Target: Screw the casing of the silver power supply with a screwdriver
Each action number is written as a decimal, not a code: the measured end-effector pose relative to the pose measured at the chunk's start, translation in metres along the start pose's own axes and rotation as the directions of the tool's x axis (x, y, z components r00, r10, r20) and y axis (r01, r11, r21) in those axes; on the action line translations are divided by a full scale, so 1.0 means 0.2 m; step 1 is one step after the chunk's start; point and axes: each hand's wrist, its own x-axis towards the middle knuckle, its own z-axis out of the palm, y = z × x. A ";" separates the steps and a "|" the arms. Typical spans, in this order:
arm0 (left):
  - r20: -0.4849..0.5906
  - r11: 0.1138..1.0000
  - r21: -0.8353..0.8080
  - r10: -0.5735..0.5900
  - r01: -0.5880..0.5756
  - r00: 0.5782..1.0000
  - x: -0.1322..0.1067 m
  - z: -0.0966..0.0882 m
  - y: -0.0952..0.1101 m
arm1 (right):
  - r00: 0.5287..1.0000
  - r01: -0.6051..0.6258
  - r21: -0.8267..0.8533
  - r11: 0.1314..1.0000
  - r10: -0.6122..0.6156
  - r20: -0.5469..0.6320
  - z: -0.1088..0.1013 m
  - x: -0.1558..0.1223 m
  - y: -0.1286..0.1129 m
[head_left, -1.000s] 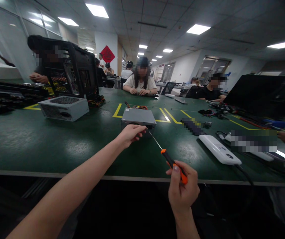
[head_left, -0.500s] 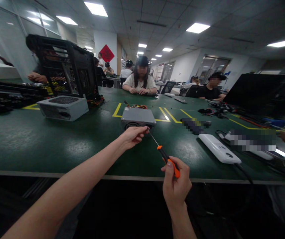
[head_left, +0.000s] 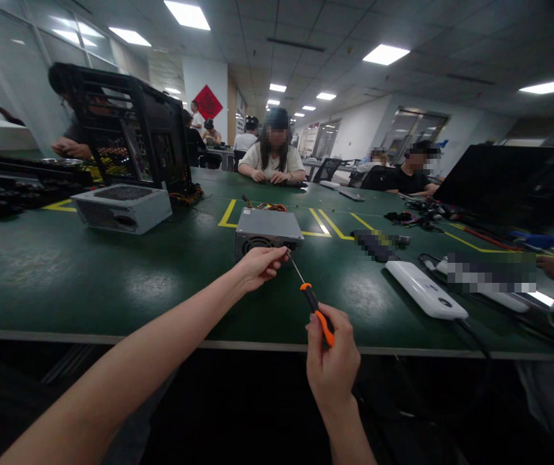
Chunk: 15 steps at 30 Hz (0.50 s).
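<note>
While my left hand (head_left: 260,265) pinches at twelve o'clock, contents unclear, my right hand (head_left: 334,349) clasps an orange-and-black steel-shafted screwdriver (head_left: 310,298); alignment seemingly needs steadiness.

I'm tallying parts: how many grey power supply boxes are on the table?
2: one power supply just beyond the left hand, another power supply farther left, in front of the black computer case. More may be hidden.

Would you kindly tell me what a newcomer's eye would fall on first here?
Probably the orange-handled screwdriver in the right hand, its tip close to the left hand, before a grey power supply near the centre. Next would come the black computer case at the left, then the red diamond at the back.
</note>
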 end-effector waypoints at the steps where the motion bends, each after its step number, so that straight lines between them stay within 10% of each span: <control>1: 0.006 1.000 0.008 0.006 -0.006 1.000 0.00 0.00 0.00 | 1.000 0.010 0.006 1.000 -0.010 0.001 0.00 0.00 0.00; 15: 0.035 0.937 0.350 -0.026 0.013 0.999 -0.01 0.00 -0.03 | 0.985 -0.169 -0.124 0.978 0.171 0.005 -0.02 0.06 0.06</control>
